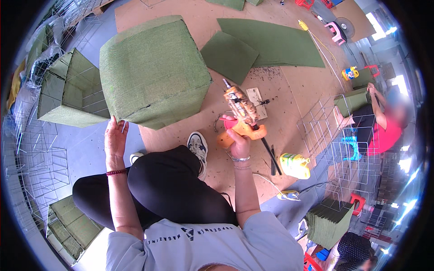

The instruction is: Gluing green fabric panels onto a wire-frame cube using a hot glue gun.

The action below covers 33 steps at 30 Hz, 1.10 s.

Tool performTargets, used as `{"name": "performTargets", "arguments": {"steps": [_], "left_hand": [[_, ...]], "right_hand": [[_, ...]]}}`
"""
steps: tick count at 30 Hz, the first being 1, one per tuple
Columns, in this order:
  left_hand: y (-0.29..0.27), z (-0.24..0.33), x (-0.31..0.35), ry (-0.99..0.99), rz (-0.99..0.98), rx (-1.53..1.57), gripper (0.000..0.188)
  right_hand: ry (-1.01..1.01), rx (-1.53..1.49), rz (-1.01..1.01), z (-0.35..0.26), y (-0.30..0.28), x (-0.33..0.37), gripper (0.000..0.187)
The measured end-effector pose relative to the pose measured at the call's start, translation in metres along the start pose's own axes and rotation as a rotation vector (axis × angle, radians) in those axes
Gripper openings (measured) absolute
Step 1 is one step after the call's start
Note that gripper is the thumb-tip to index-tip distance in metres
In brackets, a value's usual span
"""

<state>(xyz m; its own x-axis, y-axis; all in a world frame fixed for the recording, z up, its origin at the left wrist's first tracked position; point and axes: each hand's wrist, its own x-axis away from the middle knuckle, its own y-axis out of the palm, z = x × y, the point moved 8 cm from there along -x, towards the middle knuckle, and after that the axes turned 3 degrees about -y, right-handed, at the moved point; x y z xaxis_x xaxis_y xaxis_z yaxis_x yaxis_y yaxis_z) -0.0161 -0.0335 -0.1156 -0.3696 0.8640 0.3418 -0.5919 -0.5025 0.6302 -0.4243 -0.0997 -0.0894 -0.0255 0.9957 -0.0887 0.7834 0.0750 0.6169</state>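
A large box [151, 74] covered in green woven fabric stands in front of me on the left, its top face toward me. The fingers of my left hand [116, 139] pinch its lower near edge, close to the corner. My right hand [238, 145] is wrapped round the orange handle of a hot glue gun [242, 128], whose nozzle points up and away from me. Its barrel is wrapped in brown, stained material, and a black glue stick [271, 156] sticks out of its back end. A gap separates the nozzle from the box.
Flat green panels [271, 43] lie on the brown board floor. An open green-lined wire box [74, 92] stands at left. To the right are a yellow jug [294, 165], a wire cage [343, 144] and a stack of green sheets [329, 226]. A seated person in red [386, 135] handles a green piece.
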Motion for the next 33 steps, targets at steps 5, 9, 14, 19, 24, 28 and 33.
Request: {"name": "performTargets", "arguments": {"steps": [5,9,14,19,24,28,33], "left_hand": [[-0.001,0.000,0.000,-0.008,0.012,0.000,0.011],[0.000,0.000,0.001,-0.004,0.011,-0.003,0.012],[0.001,0.001,0.002,-0.004,0.013,0.001,0.012],[-0.004,0.001,0.001,-0.005,0.015,0.006,0.012],[-0.002,-0.001,0.000,-0.017,0.005,0.024,0.012],[0.000,0.000,0.001,-0.010,0.007,0.005,0.013],[0.001,0.002,0.002,0.005,-0.003,-0.011,0.013]], "right_hand": [[0.032,0.276,-0.042,0.006,0.005,0.006,0.037],[0.067,0.369,-0.064,0.010,0.009,0.006,0.031],[0.035,0.381,-0.092,0.012,0.007,0.004,0.030],[0.029,0.320,0.007,0.009,-0.006,0.009,0.029],[0.123,0.028,-0.015,0.041,-0.002,0.015,0.026],[0.244,-0.162,-0.013,0.065,0.005,0.013,0.026],[0.290,-0.220,0.029,0.078,0.000,0.016,0.027]]}}
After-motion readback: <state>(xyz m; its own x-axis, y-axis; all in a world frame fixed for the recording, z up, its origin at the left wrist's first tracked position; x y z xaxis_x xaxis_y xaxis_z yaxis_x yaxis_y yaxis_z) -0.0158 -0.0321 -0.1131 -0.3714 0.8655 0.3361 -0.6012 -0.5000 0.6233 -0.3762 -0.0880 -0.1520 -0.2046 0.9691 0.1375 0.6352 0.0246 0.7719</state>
